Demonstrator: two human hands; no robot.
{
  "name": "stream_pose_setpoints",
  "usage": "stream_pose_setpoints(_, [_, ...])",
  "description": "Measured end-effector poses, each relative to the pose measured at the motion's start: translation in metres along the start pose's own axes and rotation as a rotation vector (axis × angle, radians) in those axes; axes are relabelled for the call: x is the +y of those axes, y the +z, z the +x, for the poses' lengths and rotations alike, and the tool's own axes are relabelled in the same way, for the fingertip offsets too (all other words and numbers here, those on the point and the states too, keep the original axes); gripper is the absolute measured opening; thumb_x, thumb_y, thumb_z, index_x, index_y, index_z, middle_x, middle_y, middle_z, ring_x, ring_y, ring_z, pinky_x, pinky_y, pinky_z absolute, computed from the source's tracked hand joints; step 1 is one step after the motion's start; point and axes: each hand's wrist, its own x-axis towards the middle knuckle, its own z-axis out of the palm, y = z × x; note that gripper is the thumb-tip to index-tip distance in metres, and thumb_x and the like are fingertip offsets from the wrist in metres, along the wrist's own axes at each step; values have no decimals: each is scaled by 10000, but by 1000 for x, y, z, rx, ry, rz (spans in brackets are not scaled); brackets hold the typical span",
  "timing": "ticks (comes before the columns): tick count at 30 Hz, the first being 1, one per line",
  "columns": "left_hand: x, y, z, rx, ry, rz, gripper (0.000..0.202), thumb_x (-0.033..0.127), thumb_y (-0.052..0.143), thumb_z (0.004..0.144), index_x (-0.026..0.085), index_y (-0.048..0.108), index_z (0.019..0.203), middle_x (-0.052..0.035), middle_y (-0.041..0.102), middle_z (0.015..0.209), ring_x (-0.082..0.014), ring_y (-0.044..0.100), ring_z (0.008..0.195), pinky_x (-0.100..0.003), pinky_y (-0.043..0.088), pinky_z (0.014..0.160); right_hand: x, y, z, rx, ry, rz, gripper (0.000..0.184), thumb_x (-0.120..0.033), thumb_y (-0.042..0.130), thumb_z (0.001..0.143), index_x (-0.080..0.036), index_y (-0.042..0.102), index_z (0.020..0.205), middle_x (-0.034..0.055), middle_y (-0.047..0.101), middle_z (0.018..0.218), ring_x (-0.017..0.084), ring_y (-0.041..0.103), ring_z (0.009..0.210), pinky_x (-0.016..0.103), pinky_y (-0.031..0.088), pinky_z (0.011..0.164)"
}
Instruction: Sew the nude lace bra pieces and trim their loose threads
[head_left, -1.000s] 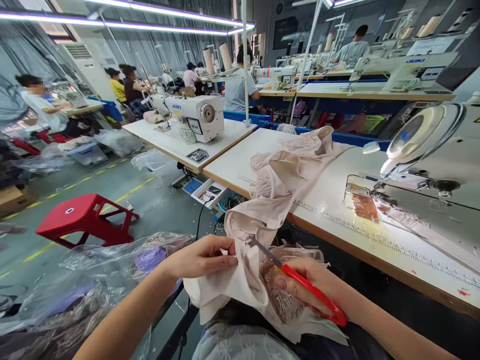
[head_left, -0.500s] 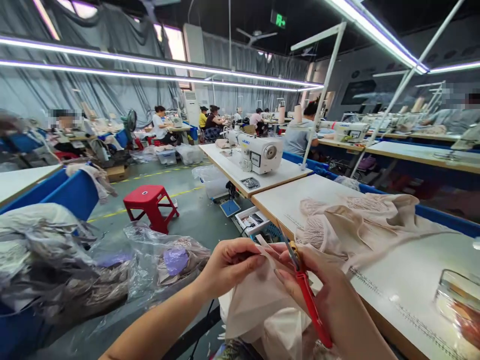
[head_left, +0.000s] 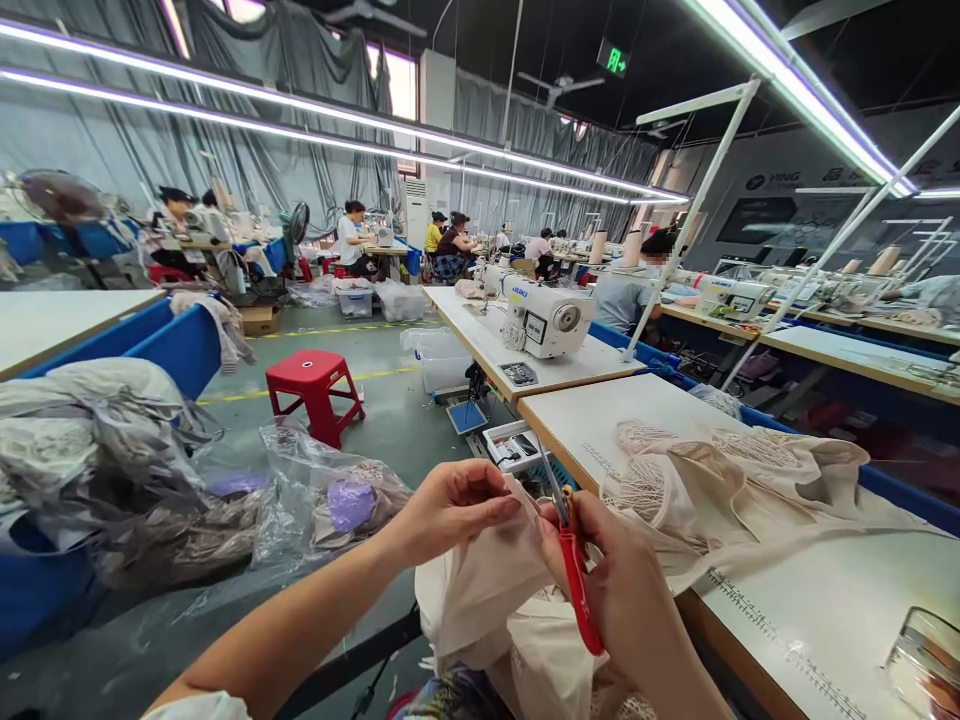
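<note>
Between thumb and fingers, my left hand (head_left: 461, 510) pinches the edge of a thin cream fabric piece (head_left: 495, 590), which hangs down toward my lap. Red-handled scissors (head_left: 576, 570) lie in my right hand (head_left: 619, 570), their blades pointing up and away. The right thumb and fingertips are also close to the fabric edge, beside the left fingers; whether they grip it I cannot tell. More cream garment (head_left: 720, 480) with ruched, lace-like parts is spread on the white table (head_left: 825, 600) to the right.
A white sewing machine (head_left: 547, 315) stands on the table ahead. On the floor to the left are a red stool (head_left: 315, 385) and clear plastic bags (head_left: 300, 500) of fabric. A glass container (head_left: 926, 660) sits at the right table edge. Other people work at machines farther back.
The view has shifted, so the room appears lower and further right. A light strip that stuck up between the hands no longer shows. The scissors remain in my right hand.
</note>
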Motion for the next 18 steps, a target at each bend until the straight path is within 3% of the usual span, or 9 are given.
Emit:
stream_pose_setpoints(9, [6, 2, -1, 13, -5, -8, 549, 551, 881, 621, 132, 561, 776, 45, 547, 635, -48, 410, 539, -197, 269, 514, 8, 3, 3, -53, -22, -15, 145, -320, 584, 865, -208, 524, 796, 8, 662, 718, 138, 556, 588, 220, 412, 502])
stream_pose_setpoints(18, [1, 4, 1, 35, 89, 5, 523, 553, 863, 655, 133, 571, 769, 14, 596, 688, -80, 497, 611, -211, 374, 600, 5, 4, 9, -32, -11, -18, 153, -299, 589, 811, -221, 483, 732, -2, 650, 672, 142, 557, 573, 221, 420, 495])
